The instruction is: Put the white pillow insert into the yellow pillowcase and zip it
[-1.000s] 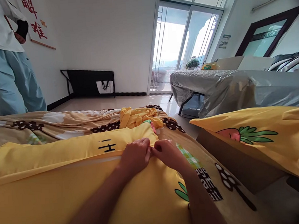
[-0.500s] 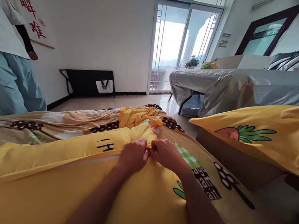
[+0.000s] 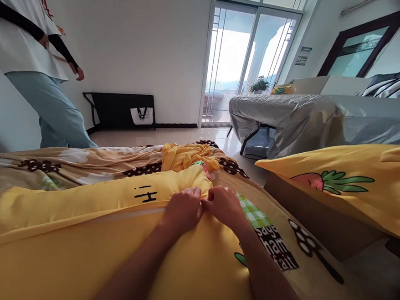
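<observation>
A yellow pillowcase [image 3: 90, 249] with a pillow inside lies across the bed in front of me, its white zipper line [image 3: 129, 214] running along the open edge. My left hand [image 3: 183, 210] is closed, pinching that edge near its right end. My right hand [image 3: 224, 205] is closed too, fingertips meeting the left hand's at the same spot on the pillowcase's edge. What sits between the fingertips is too small to make out.
A patterned beige sheet [image 3: 67, 166] covers the bed, with crumpled yellow cloth [image 3: 187, 157] on it. A second yellow pillow [image 3: 353, 185] lies at the right. Another person [image 3: 41, 88] in light trousers stands at the left. A grey-covered table [image 3: 303, 115] stands beyond.
My hands have stayed pinched together at the pillowcase's edge, shifting only slightly. The other person has stepped to the right along the wall.
</observation>
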`<state>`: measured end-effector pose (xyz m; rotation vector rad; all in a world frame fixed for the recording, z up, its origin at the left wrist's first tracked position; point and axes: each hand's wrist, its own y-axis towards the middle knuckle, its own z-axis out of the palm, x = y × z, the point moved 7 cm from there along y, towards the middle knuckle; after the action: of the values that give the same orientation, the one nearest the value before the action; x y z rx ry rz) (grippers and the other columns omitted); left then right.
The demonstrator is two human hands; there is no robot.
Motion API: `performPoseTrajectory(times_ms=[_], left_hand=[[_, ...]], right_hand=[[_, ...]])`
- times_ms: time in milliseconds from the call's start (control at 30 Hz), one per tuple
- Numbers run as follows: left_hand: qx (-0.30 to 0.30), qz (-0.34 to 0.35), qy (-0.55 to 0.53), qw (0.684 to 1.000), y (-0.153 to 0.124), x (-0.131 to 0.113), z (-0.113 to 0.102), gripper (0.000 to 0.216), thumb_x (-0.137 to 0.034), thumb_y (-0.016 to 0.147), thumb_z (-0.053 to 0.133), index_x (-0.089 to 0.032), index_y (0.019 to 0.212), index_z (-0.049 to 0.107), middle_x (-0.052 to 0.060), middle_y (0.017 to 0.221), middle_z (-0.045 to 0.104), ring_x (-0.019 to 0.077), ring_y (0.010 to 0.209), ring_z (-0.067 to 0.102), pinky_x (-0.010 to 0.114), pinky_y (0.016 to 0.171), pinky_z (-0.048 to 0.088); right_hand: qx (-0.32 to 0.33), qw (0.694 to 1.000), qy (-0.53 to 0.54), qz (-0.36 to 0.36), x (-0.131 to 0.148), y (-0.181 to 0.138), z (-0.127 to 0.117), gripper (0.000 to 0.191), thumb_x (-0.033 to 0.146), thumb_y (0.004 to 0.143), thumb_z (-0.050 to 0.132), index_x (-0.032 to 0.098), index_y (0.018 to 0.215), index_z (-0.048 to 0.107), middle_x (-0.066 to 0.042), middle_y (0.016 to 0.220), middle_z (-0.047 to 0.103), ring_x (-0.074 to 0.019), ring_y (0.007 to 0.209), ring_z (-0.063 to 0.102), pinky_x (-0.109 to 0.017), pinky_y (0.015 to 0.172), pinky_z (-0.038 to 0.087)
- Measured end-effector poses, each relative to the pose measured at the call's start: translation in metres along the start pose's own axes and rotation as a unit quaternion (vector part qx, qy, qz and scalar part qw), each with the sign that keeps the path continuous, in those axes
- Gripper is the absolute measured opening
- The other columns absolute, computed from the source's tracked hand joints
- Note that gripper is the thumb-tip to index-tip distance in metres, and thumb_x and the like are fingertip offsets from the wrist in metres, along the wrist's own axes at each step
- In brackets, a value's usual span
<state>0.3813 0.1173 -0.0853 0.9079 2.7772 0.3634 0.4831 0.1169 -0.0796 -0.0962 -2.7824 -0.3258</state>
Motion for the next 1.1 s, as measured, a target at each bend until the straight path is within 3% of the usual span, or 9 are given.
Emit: performPoseTrajectory(times_ms=[133, 233, 333, 467, 767, 933, 1100], left_hand=[[-0.013, -0.026, -0.040, 0.999, -0.001, 0.007, -0.003, 0.011, -0.022, 0.083, 0.042, -0.019, 0.087, 0.051, 0.007, 0.089, 0.064, 0.0213, 0.084, 0.061, 0.030, 0.068, 0.044], [-0.026, -0.039, -0.076, 0.996, -0.001, 0.013, -0.005, 0.009, -0.024, 0.085, 0.042, -0.020, 0.086, 0.050, 0.005, 0.086, 0.065, 0.0201, 0.079, 0.061, 0.029, 0.064, 0.041], [-0.027, -0.048, -0.091, 0.994, -0.001, 0.016, -0.003, 0.012, -0.029, 0.088, 0.042, -0.021, 0.084, 0.050, 0.004, 0.084, 0.065, 0.0195, 0.077, 0.061, 0.028, 0.063, 0.039], [-0.033, -0.059, -0.101, 0.993, -0.001, 0.017, -0.003, 0.013, -0.031, 0.088, 0.043, -0.021, 0.083, 0.050, 0.003, 0.082, 0.065, 0.0191, 0.075, 0.061, 0.028, 0.060, 0.037], [-0.039, -0.062, -0.143, 0.987, -0.001, 0.019, -0.004, 0.013, -0.027, 0.087, 0.043, -0.022, 0.087, 0.055, 0.003, 0.085, 0.067, 0.0188, 0.076, 0.061, 0.027, 0.063, 0.038], [-0.039, -0.058, -0.191, 0.979, -0.001, 0.021, -0.004, 0.019, -0.031, 0.089, 0.041, -0.022, 0.088, 0.058, 0.002, 0.086, 0.067, 0.0178, 0.077, 0.061, 0.026, 0.066, 0.039], [-0.055, -0.063, -0.233, 0.969, -0.001, 0.025, -0.006, 0.023, -0.023, 0.089, 0.036, -0.022, 0.092, 0.058, 0.003, 0.090, 0.067, 0.0170, 0.081, 0.061, 0.026, 0.071, 0.041]], right_hand=[[0.000, 0.995, 0.071, -0.065, -0.002, 0.004, -0.002, 0.017, 0.024, 0.072, 0.056, 0.018, 0.055, 0.058, 0.000, 0.056, 0.056, -0.0111, 0.057, 0.045, -0.025, 0.054, 0.024], [0.064, 0.969, 0.188, -0.144, -0.005, 0.006, -0.003, 0.018, 0.026, 0.076, 0.053, 0.017, 0.063, 0.062, 0.002, 0.058, 0.056, -0.0095, 0.057, 0.044, -0.022, 0.053, 0.029], [0.094, 0.951, 0.252, -0.152, -0.015, 0.007, -0.009, 0.015, 0.026, 0.074, 0.055, 0.016, 0.075, 0.067, 0.001, 0.066, 0.061, -0.0101, 0.061, 0.047, -0.021, 0.056, 0.035], [0.073, 0.954, 0.259, -0.131, -0.023, 0.010, -0.013, 0.013, 0.025, 0.071, 0.059, 0.015, 0.074, 0.066, 0.002, 0.062, 0.057, -0.0097, 0.059, 0.045, -0.022, 0.054, 0.034], [0.061, 0.938, 0.299, -0.166, -0.005, 0.011, -0.001, 0.020, 0.035, 0.072, 0.065, 0.015, 0.071, 0.066, 0.004, 0.058, 0.054, -0.0077, 0.055, 0.040, -0.021, 0.051, 0.031], [0.065, 0.937, 0.291, -0.184, -0.005, 0.009, -0.004, 0.018, 0.030, 0.076, 0.062, 0.017, 0.082, 0.072, 0.002, 0.062, 0.057, -0.0081, 0.057, 0.041, -0.021, 0.053, 0.032], [0.072, 0.941, 0.255, -0.211, 0.001, 0.007, 0.002, 0.015, 0.028, 0.078, 0.062, 0.020, 0.082, 0.073, 0.001, 0.070, 0.062, -0.0091, 0.061, 0.047, -0.021, 0.058, 0.036]])
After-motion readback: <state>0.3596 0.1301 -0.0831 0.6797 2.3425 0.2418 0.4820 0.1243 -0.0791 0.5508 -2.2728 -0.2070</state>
